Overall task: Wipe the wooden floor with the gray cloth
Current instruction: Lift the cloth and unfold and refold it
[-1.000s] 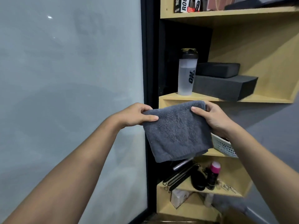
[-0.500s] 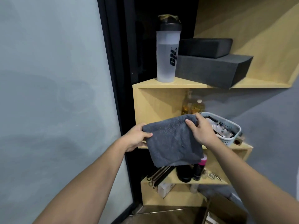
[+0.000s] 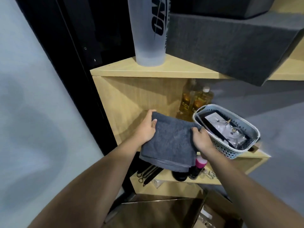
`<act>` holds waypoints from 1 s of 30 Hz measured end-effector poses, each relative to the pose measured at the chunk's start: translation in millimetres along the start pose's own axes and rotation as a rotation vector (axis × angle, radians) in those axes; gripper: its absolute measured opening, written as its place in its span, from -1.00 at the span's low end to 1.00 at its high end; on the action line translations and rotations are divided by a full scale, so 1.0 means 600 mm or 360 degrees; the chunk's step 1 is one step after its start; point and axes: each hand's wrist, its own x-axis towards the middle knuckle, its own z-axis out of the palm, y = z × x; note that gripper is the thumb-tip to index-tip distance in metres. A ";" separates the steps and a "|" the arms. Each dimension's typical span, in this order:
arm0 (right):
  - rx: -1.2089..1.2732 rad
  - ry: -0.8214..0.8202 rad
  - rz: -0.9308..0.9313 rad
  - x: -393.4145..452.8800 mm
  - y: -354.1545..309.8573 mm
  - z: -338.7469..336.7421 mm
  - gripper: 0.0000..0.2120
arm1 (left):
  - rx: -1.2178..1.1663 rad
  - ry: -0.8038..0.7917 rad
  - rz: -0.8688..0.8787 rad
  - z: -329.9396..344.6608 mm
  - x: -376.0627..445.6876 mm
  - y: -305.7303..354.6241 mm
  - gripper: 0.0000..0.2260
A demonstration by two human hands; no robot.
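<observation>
A folded gray cloth (image 3: 171,142) lies over the front edge of a light wooden shelf (image 3: 128,112), with its lower part hanging below the edge. My left hand (image 3: 146,127) grips the cloth's far left corner, thumb on top. At the cloth's right edge, my right hand (image 3: 201,139) pinches it beside a basket. A strip of dark wooden floor (image 3: 156,214) shows at the bottom of the view.
A pale plastic basket (image 3: 230,153) with items stands right of the cloth. Two amber bottles (image 3: 195,99) stand behind. Above are a shaker bottle (image 3: 148,30) and dark foam blocks (image 3: 230,45). A lower shelf holds tools and a pink-capped bottle (image 3: 200,162). A cardboard box (image 3: 217,211) sits on the floor.
The view has dropped and closed in on the shelves. Both hands have carried the cloth forward and down from mid-air onto the middle shelf beside the basket.
</observation>
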 end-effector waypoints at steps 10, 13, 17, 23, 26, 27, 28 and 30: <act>-0.0049 0.0295 0.0235 0.022 0.112 0.085 -0.48 | 0.1173 0.0076 0.0211 0.142 0.066 -0.071 -0.49; -0.0616 0.0510 -0.0103 0.023 0.101 0.081 -0.60 | 0.1204 -0.0133 0.0070 0.162 0.050 -0.132 -0.48; -0.1329 0.0134 -0.0728 0.048 0.079 0.085 -0.54 | 0.1172 -0.0282 0.0034 0.171 0.069 -0.158 -0.36; -0.1649 -0.0437 -0.0421 0.084 0.146 0.083 -0.38 | 0.1123 -0.0510 0.0096 0.167 0.098 -0.171 -0.38; -0.1697 -0.0360 -0.0394 0.081 0.145 0.095 -0.40 | 0.1114 -0.0550 0.0092 0.167 0.108 -0.170 -0.37; -0.1696 -0.0353 -0.0377 0.084 0.141 0.097 -0.41 | 0.1109 -0.0558 0.0082 0.166 0.110 -0.168 -0.37; -0.1687 -0.0358 -0.0366 0.086 0.138 0.097 -0.41 | 0.1112 -0.0555 0.0070 0.165 0.110 -0.167 -0.37; -0.1672 -0.0373 -0.0353 0.087 0.137 0.097 -0.42 | 0.1137 -0.0538 0.0053 0.164 0.108 -0.167 -0.36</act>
